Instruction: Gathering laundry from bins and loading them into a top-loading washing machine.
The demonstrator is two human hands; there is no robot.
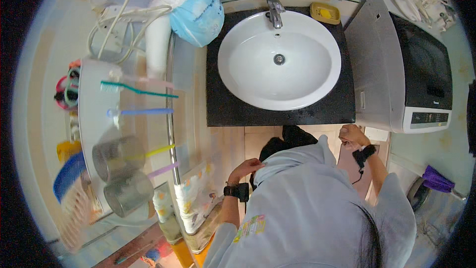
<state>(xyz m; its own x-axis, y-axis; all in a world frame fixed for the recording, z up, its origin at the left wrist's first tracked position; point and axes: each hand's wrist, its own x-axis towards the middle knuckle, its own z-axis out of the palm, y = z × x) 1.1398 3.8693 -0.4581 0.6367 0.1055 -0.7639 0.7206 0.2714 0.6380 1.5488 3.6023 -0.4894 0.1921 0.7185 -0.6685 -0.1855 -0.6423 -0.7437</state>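
My left hand (pixel 245 168) is beside the collar of the light grey-blue sweatshirt (pixel 307 203) I wear. Its fingers are bent and bunched, with the tips against the cloth and a black thing (pixel 280 144), so what they hold is hidden. Just below the counter's front right corner, my right hand (pixel 351 136) is closed with curled fingers. Whatever it may hold is too small to make out. Black bands circle both wrists. In front of me a white oval washbasin (pixel 238 87) with a chrome tap (pixel 275 10) sits in a black counter (pixel 215 116). The basin holds no water.
Left, a glass shelf with a metal rail (pixel 171 64) carries toothbrushes (pixel 141 91), clear cups (pixel 119 159) and a blue-white plastic package (pixel 198 17). Towels (pixel 193 198) hang below it. A yellow soap dish (pixel 326 13) stands behind the basin. Right stands a grey washing machine (pixel 377 59).
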